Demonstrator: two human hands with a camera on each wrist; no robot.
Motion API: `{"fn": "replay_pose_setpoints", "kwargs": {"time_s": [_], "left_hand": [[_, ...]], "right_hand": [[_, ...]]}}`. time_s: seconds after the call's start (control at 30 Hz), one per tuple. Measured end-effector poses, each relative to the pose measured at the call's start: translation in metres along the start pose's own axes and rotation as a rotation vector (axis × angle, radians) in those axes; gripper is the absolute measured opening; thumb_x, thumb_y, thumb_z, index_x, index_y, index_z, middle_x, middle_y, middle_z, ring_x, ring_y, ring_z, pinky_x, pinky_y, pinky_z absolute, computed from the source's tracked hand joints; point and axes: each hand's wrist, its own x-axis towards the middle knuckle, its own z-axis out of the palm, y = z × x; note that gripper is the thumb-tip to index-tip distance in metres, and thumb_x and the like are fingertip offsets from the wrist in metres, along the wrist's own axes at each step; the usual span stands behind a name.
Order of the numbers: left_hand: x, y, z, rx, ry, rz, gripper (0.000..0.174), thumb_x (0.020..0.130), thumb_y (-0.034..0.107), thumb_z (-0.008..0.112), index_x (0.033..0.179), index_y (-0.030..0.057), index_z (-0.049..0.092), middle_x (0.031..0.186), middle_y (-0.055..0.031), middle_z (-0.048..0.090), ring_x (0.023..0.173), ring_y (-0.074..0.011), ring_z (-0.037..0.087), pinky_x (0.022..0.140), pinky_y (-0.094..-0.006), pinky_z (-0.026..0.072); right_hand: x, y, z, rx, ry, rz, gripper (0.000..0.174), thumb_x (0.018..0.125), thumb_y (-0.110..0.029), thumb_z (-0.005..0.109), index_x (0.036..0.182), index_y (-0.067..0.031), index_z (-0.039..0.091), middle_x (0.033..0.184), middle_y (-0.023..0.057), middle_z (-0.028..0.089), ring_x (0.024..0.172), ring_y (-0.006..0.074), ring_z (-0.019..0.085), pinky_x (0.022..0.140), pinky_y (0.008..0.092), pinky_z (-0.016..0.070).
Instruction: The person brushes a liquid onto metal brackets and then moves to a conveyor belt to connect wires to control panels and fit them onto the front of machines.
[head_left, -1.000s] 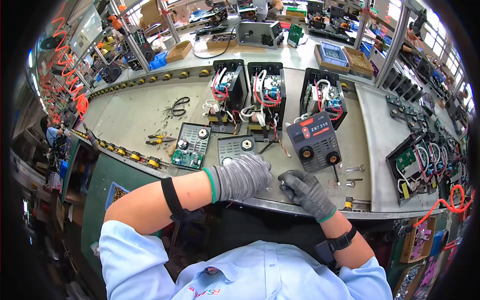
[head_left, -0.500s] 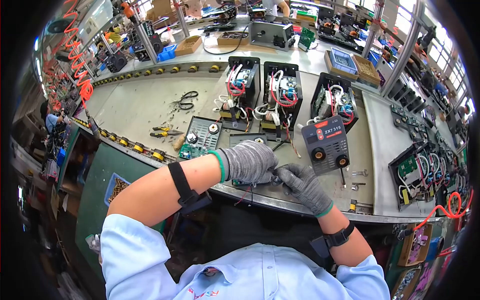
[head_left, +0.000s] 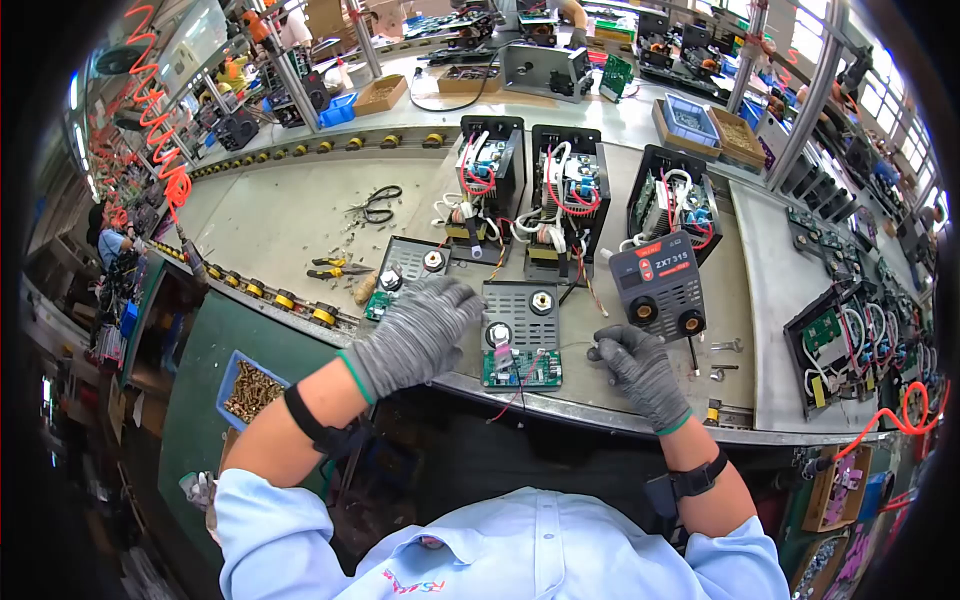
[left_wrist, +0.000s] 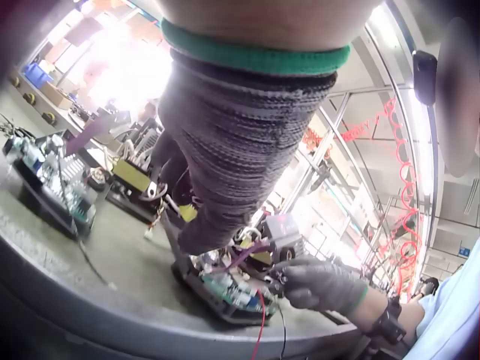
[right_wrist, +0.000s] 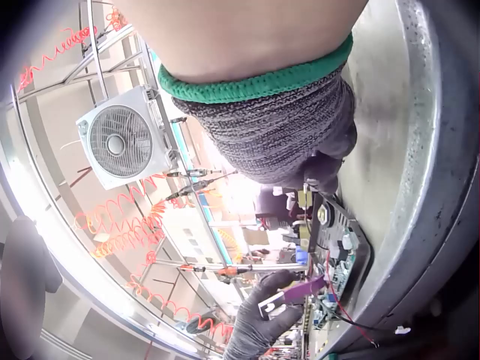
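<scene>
In the head view, a slotted black panel (head_left: pixel 522 302) with two round terminals and a green circuit board (head_left: pixel 522 369) lies between my hands. My left hand (head_left: pixel 415 335) hovers at its left with fingers spread, touching nothing I can make out, and partly covers a second panel (head_left: pixel 433 262). Right of the board, my right hand (head_left: pixel 643 376) has bent fingers; in the left wrist view this hand (left_wrist: pixel 319 285) pinches a small metal part (left_wrist: pixel 279 276). A purple strip (right_wrist: pixel 304 291) stands up from the board in the right wrist view.
Open welder units (head_left: pixel 568 195) stand behind the panels, with a ZX7 315 front panel (head_left: pixel 658 285) at the right. Yellow-handled pliers (head_left: pixel 338 268), black scissors (head_left: pixel 380 204) and wrenches (head_left: pixel 727 346) lie around. A blue bin (head_left: pixel 236 402) of brass parts sits at lower left.
My left hand has moved left off the panel, uncovering it and the board. My right hand has drawn slightly right and down, apart from the left hand.
</scene>
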Motion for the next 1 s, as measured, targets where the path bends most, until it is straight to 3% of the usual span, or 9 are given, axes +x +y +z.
{"fn": "replay_pose_setpoints", "kwargs": {"time_s": [0.07,0.3,0.5,0.63,0.7,0.73,0.9,0.97,1.0], "left_hand": [[0.002,0.008,0.021,0.104,0.064,0.088,0.076,0.069,0.03,0.08,0.137,0.0106,0.055,0.14,-0.0148,0.055,0.135,-0.0334,0.048,0.115,-0.0508,0.0357],[0.001,0.009,0.048,-0.194,0.208,0.313,0.071,0.072,0.037,0.08,0.133,0.01,0.056,0.132,-0.0142,0.06,0.13,-0.0338,0.053,0.11,-0.0508,0.0407],[-0.005,0.016,0.069,-0.471,0.441,0.136,0.049,0.075,0.018,0.082,0.12,0.007,0.066,0.105,-0.0144,0.067,0.091,-0.0343,0.067,0.081,-0.0447,0.0519],[0.016,-0.004,0.032,-1.071,0.675,-0.125,0.035,0.087,0.015,0.076,0.119,0.0057,0.067,0.098,-0.0074,0.066,0.084,-0.0188,0.065,0.077,-0.0347,0.0537],[0.024,-0.007,-0.024,-1.04,0.412,-0.219,0.04,0.086,0.016,0.078,0.122,0.005,0.066,0.1,-0.0061,0.068,0.087,-0.0149,0.065,0.079,-0.0326,0.0543],[0.033,-0.01,-0.025,-1.038,0.414,-0.215,0.04,0.086,0.016,0.078,0.122,0.005,0.066,0.1,-0.0061,0.068,0.087,-0.0149,0.065,0.079,-0.0326,0.0543],[0.069,-0.022,-0.012,-1.202,0.266,-0.131,0.041,0.085,0.017,0.079,0.121,0.0029,0.066,0.096,-0.0031,0.071,0.084,-0.0093,0.063,0.079,-0.0272,0.0545],[0.071,-0.023,-0.005,-1.204,0.231,-0.148,0.044,0.084,0.017,0.08,0.124,0.0031,0.066,0.098,-0.0029,0.071,0.085,-0.0092,0.064,0.08,-0.0271,0.0546],[0.071,-0.025,0.001,-1.233,0.237,-0.138,0.045,0.085,0.017,0.08,0.125,0.003,0.066,0.098,-0.0028,0.072,0.086,-0.0092,0.064,0.08,-0.0271,0.0547]], "right_hand": [[0.006,0.008,0.011,-0.022,0.025,0.019,0.025,0.099,-0.018,0.064,0.114,0.0023,0.065,0.092,0.0087,0.072,0.064,0.0059,0.056,0.058,0.0226,0.0479],[0.012,0.005,0.009,0.139,-0.035,0.245,0.026,0.099,-0.019,0.064,0.114,0.0025,0.066,0.088,0.0075,0.07,0.058,0.0079,0.055,0.047,0.0222,0.0436],[0.017,-0.014,0.022,0.579,-0.239,0.372,0.028,0.098,-0.021,0.068,0.117,-0.0003,0.064,0.095,0.0068,0.066,0.066,0.0076,0.056,0.044,0.0187,0.0382],[0.05,-0.045,0.056,0.353,0.023,0.027,0.022,0.098,-0.019,0.068,0.112,-0.0023,0.065,0.093,0.0076,0.069,0.068,0.0145,0.06,0.054,0.0252,0.0464],[0.089,-0.017,0.062,-0.573,0.484,-0.685,0.018,0.096,-0.017,0.067,0.109,-0.0039,0.066,0.092,0.0134,0.07,0.075,0.027,0.064,0.066,0.0373,0.0512],[0.097,-0.012,0.068,-0.626,0.584,-0.688,0.016,0.096,-0.016,0.066,0.107,-0.004,0.065,0.093,0.018,0.069,0.084,0.0356,0.065,0.075,0.0462,0.0506],[0.117,0.022,0.064,-0.812,0.709,-0.661,0.015,0.097,-0.019,0.066,0.102,-0.0057,0.065,0.086,0.0124,0.069,0.071,0.0293,0.065,0.063,0.0406,0.0514],[0.118,0.037,0.064,0.437,0.205,-0.075,0.012,0.099,-0.023,0.066,0.101,-0.0109,0.066,0.082,0.0054,0.068,0.058,0.0169,0.059,0.048,0.0308,0.0464],[0.101,0.016,0.069,0.651,0.146,0.121,0.011,0.101,-0.024,0.064,0.106,-0.0145,0.065,0.084,0.0016,0.067,0.053,0.0076,0.051,0.04,0.0232,0.039]]}}
